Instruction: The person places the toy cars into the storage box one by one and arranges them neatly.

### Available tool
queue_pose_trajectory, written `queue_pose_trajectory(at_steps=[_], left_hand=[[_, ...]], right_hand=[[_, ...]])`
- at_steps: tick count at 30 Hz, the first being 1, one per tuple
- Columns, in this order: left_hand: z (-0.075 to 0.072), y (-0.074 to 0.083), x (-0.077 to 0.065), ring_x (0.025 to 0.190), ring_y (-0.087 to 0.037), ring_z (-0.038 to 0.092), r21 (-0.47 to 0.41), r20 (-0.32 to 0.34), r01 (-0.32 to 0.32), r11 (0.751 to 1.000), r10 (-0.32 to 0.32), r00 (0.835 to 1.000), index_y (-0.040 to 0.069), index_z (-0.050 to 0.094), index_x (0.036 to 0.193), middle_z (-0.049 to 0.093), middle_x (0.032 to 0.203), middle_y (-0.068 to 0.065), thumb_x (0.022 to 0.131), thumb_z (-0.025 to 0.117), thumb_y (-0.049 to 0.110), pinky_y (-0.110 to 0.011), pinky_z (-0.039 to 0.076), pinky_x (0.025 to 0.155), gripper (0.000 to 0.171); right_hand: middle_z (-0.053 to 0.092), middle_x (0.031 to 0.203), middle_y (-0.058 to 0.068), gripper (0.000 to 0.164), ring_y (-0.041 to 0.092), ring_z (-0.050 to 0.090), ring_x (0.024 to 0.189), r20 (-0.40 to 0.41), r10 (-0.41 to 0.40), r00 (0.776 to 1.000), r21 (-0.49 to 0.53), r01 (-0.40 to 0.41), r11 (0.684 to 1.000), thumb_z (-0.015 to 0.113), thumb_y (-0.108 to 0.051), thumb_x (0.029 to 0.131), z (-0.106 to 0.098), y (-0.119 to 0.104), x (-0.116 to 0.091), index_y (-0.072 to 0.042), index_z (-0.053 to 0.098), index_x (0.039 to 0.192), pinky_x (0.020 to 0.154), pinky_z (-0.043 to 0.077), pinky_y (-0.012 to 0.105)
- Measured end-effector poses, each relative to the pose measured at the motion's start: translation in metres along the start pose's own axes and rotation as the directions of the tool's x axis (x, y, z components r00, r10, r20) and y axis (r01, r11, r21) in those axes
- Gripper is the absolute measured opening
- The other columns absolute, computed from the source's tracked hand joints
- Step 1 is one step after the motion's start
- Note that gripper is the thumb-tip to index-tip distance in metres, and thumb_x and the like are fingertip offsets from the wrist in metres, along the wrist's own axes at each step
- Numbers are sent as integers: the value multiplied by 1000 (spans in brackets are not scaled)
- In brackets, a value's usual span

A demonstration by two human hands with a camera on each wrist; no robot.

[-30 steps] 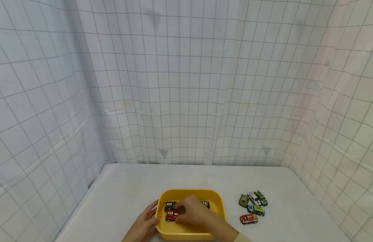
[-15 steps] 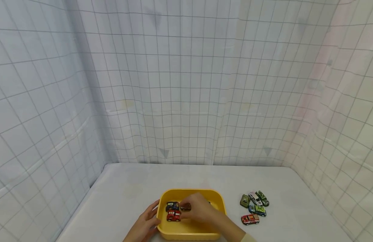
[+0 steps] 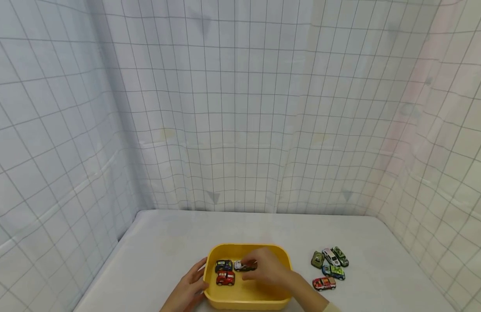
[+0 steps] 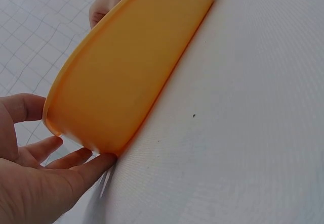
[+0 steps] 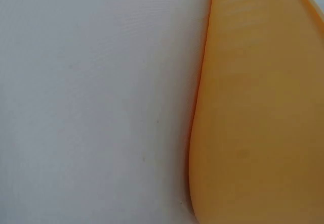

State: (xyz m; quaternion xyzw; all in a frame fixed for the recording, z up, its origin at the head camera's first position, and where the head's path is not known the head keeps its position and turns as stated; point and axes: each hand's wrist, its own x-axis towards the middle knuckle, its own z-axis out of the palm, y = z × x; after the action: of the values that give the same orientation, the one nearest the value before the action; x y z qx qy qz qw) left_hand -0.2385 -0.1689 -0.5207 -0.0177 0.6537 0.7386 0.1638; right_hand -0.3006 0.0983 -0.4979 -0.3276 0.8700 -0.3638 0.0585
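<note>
Tray [image 3: 248, 304]: three cars [image 3: 225, 278] visible; right fingers [image 3: 254, 256] parted inside, left fingers [image 4: 97, 168] spread outside.

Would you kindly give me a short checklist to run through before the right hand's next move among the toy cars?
1. Tray steadied: ok. The left hand touches the yellow tray with its fingertips.
2. Tray flat on the white table: ok.
3. Dark blue car and red car inside the tray, side by side: ok.
4. Right hand clear of the white-and-dark car: cannot tell. Its fingers overlap the car in the head view.
5. All cars in the tray: not ok. Five lie on the table to its right, including a red-orange car.
6. Right wrist view showing the fingers: not ok. Only the tray's outside and table are clear there.
</note>
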Motion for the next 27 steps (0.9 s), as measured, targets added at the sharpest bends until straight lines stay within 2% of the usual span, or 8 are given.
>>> queue_pose_trajectory(at_steps=[8,17,27], left_hand=[[0,-1,0,145,-59,20,-5,10,5,1000,-5,1000,-5,8,163,4,161,-41,94,53,-3,-61,44,105,83],[-1,-1,0,145,-58,20,-8,2,0,1000,0,1000,-4,8,163,5,162,-40,95,53,-4,-60,45,105,82],[-3,0,0,145,-59,19,-19,36,-7,1000,8,999,-6,6,163,3,161,-41,95,52,-4,-61,44,106,82]], right_hand=[[77,106,-3,33,3,68,91,1,40,999,-12,-40,999,89,-20,82,-11,2,-7,-4,80,110,80,57,21],[77,106,4,33,13,73,94,-23,10,1000,27,-9,1000,88,-17,82,-22,8,-14,-2,79,110,80,58,23],[76,109,6,37,16,72,97,-59,-23,998,7,23,1000,86,-19,85,-40,17,-25,-2,77,116,83,57,23]])
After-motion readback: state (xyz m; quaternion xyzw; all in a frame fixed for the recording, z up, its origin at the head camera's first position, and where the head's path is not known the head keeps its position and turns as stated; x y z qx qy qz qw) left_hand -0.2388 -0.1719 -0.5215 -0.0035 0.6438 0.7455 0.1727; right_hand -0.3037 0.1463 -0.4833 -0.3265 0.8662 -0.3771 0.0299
